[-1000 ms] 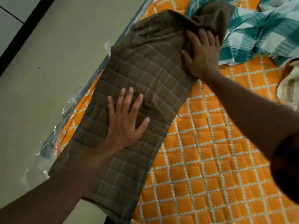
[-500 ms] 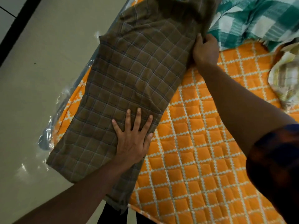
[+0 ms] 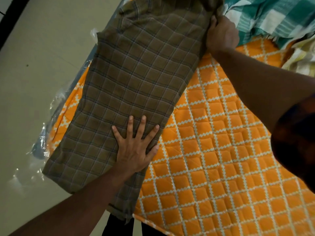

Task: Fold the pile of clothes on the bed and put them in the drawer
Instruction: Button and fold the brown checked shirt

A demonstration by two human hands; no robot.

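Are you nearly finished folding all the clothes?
Not nearly. The brown checked trousers look doubled lengthwise on the orange bed. The left hand presses them flat; the right hand grips their far edge. The teal checked cloth and a pale yellow cloth lie crumpled beyond, unfolded. No drawer is in view.

Matt checked cloth trousers [image 3: 136,79] on quilted cloth bedcover [image 3: 213,150].

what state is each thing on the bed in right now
brown checked garment, laid out long and flat
left hand, flat, fingers spread, pressing on the garment
right hand, gripping the garment's far edge
teal checked cloth, crumpled, unfolded
yellow checked cloth, crumpled, unfolded
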